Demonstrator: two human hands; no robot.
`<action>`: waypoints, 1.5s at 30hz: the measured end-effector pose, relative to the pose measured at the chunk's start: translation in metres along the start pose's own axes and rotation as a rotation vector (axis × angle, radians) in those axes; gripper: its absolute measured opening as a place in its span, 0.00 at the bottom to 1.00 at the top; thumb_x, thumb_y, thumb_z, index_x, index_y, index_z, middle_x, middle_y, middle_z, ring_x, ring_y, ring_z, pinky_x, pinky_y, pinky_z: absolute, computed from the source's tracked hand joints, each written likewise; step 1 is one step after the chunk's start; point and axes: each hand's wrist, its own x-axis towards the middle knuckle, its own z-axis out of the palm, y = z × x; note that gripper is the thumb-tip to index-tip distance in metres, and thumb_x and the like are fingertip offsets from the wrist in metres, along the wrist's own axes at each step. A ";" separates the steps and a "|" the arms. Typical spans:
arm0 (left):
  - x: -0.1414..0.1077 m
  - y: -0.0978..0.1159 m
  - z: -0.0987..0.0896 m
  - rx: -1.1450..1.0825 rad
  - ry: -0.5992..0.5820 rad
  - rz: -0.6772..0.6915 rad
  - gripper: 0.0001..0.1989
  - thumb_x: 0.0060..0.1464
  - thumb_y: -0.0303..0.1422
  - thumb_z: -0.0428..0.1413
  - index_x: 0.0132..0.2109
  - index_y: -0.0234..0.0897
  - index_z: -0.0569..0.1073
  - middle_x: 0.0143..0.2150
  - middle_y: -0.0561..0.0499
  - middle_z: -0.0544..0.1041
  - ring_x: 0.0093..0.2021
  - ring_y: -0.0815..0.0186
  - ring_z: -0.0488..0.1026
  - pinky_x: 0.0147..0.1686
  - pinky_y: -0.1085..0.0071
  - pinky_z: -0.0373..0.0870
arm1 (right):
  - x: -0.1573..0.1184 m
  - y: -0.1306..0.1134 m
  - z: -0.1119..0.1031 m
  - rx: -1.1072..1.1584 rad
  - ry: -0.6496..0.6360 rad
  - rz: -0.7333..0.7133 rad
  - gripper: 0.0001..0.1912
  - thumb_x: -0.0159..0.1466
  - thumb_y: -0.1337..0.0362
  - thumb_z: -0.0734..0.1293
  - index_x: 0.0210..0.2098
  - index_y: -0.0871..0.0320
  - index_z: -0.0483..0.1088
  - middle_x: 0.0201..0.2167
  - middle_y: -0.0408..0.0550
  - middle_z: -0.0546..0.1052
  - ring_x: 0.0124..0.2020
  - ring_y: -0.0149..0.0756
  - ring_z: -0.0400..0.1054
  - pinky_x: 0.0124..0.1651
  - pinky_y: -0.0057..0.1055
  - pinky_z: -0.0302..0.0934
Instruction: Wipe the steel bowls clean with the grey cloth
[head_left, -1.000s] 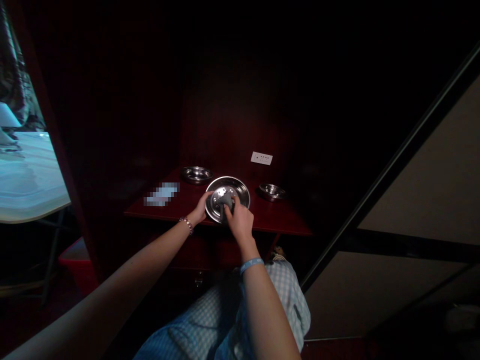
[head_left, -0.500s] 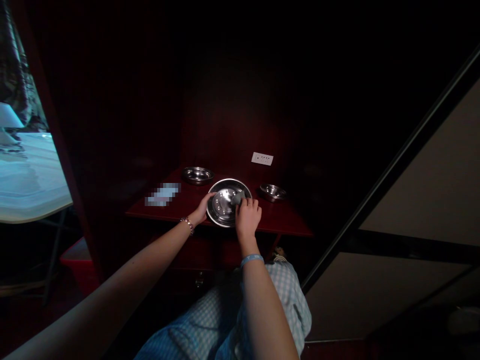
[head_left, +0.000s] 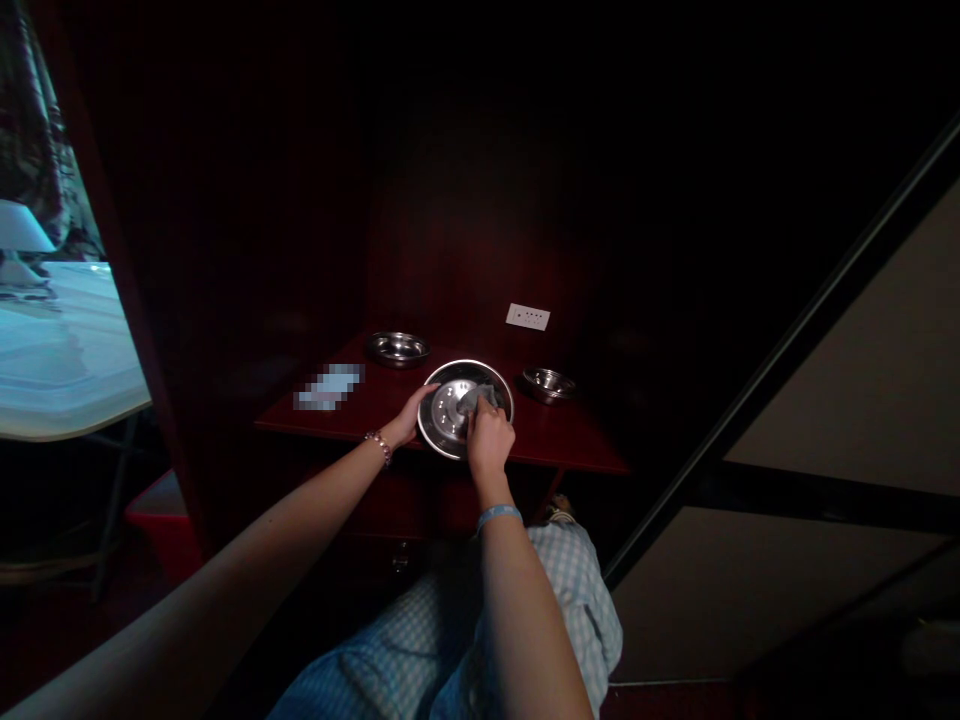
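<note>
A round, shiny metal basin [head_left: 447,408] is tilted toward me at the front edge of the dark red desk [head_left: 360,413]. My left hand [head_left: 407,416] is closed on its left rim, thumb over the edge. In my right hand [head_left: 491,437] is a crumpled grey cloth [head_left: 480,394], pressed against the inside of the basin on its right side. The right fingers are bent around the cloth and partly hide it. Two smaller metal bowls stand on the desk: one bowl [head_left: 397,349] behind to the left, another bowl [head_left: 548,384] to the right.
A pixelated pale item [head_left: 330,387] lies at the desk's left. A white socket [head_left: 528,317] is on the back wall. Further left are a pale table [head_left: 67,350] with a white lamp [head_left: 22,228] and a red bin [head_left: 165,520]. A sliding door [head_left: 825,400] borders the right.
My right hand has moved the cloth slightly down and inward within the basin. The basin sits a little further right in view, and the whole view has shifted slightly.
</note>
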 end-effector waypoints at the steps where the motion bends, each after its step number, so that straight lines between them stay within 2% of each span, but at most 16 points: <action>1: 0.000 0.000 0.000 0.002 -0.007 -0.005 0.13 0.47 0.38 0.62 0.37 0.34 0.78 0.29 0.46 0.81 0.35 0.57 0.78 0.43 0.63 0.71 | 0.001 0.000 0.001 0.015 0.006 0.002 0.20 0.69 0.66 0.56 0.59 0.59 0.65 0.47 0.59 0.77 0.49 0.42 0.71 0.46 0.34 0.64; 5: -0.002 0.001 0.001 0.016 0.016 -0.059 0.13 0.47 0.38 0.62 0.38 0.34 0.78 0.31 0.45 0.82 0.38 0.56 0.79 0.46 0.62 0.71 | 0.004 -0.002 0.012 0.126 0.065 -0.075 0.24 0.68 0.70 0.56 0.62 0.61 0.62 0.57 0.58 0.72 0.58 0.40 0.65 0.56 0.35 0.61; 10: -0.003 0.002 0.004 -0.024 0.003 -0.060 0.13 0.49 0.36 0.61 0.41 0.34 0.79 0.35 0.44 0.82 0.41 0.56 0.79 0.49 0.61 0.71 | 0.007 -0.005 0.028 0.256 0.062 -0.210 0.28 0.65 0.73 0.57 0.64 0.64 0.60 0.66 0.55 0.63 0.67 0.39 0.53 0.68 0.39 0.48; 16: -0.002 0.002 0.006 -0.028 0.027 -0.065 0.12 0.50 0.36 0.60 0.39 0.34 0.78 0.35 0.45 0.82 0.42 0.57 0.79 0.48 0.64 0.71 | 0.006 -0.009 0.028 0.338 -0.056 -0.340 0.30 0.65 0.72 0.57 0.67 0.62 0.56 0.68 0.51 0.59 0.70 0.40 0.47 0.68 0.40 0.49; 20: 0.001 0.000 0.003 -0.035 0.047 -0.035 0.11 0.49 0.36 0.61 0.38 0.34 0.78 0.33 0.47 0.81 0.38 0.61 0.78 0.46 0.67 0.71 | 0.003 -0.011 0.020 0.376 -0.140 -0.403 0.29 0.64 0.75 0.56 0.65 0.59 0.58 0.66 0.51 0.64 0.68 0.34 0.52 0.66 0.38 0.52; 23: 0.003 -0.001 0.000 -0.033 0.068 -0.029 0.11 0.50 0.37 0.61 0.37 0.32 0.78 0.33 0.47 0.81 0.35 0.63 0.77 0.43 0.69 0.71 | 0.000 -0.012 0.013 0.387 -0.194 -0.392 0.28 0.62 0.76 0.56 0.61 0.57 0.63 0.61 0.49 0.70 0.62 0.32 0.61 0.64 0.34 0.54; 27: 0.002 -0.001 0.001 -0.027 0.107 0.029 0.13 0.47 0.38 0.62 0.38 0.32 0.78 0.34 0.48 0.81 0.36 0.64 0.77 0.44 0.70 0.71 | -0.003 -0.011 0.004 0.351 -0.263 -0.364 0.24 0.63 0.72 0.58 0.57 0.53 0.67 0.54 0.46 0.76 0.54 0.35 0.69 0.59 0.35 0.59; 33: -0.002 0.002 0.006 0.003 0.123 0.033 0.12 0.47 0.38 0.61 0.36 0.33 0.77 0.32 0.47 0.81 0.34 0.62 0.77 0.41 0.68 0.72 | -0.005 -0.013 -0.011 0.215 -0.330 -0.264 0.18 0.65 0.63 0.59 0.51 0.50 0.73 0.47 0.47 0.79 0.48 0.40 0.72 0.52 0.35 0.63; 39: -0.004 0.003 0.009 0.019 0.134 0.020 0.12 0.47 0.39 0.62 0.34 0.33 0.77 0.29 0.47 0.80 0.32 0.61 0.77 0.40 0.66 0.72 | -0.004 -0.008 -0.030 0.125 -0.342 -0.179 0.18 0.65 0.61 0.58 0.46 0.51 0.77 0.43 0.51 0.80 0.46 0.43 0.74 0.48 0.35 0.64; 43: -0.003 0.001 0.006 0.026 0.155 0.019 0.13 0.46 0.40 0.62 0.33 0.33 0.76 0.28 0.47 0.80 0.30 0.61 0.76 0.38 0.68 0.71 | 0.001 0.005 -0.044 0.118 -0.273 -0.034 0.17 0.65 0.61 0.58 0.46 0.53 0.77 0.42 0.52 0.80 0.45 0.43 0.74 0.46 0.35 0.63; 45: -0.002 0.000 0.005 0.027 0.158 0.015 0.14 0.46 0.41 0.62 0.33 0.33 0.76 0.29 0.47 0.80 0.31 0.61 0.77 0.38 0.68 0.71 | 0.004 0.012 -0.049 0.153 -0.164 -0.058 0.17 0.66 0.62 0.58 0.49 0.53 0.75 0.44 0.51 0.79 0.46 0.42 0.72 0.48 0.34 0.62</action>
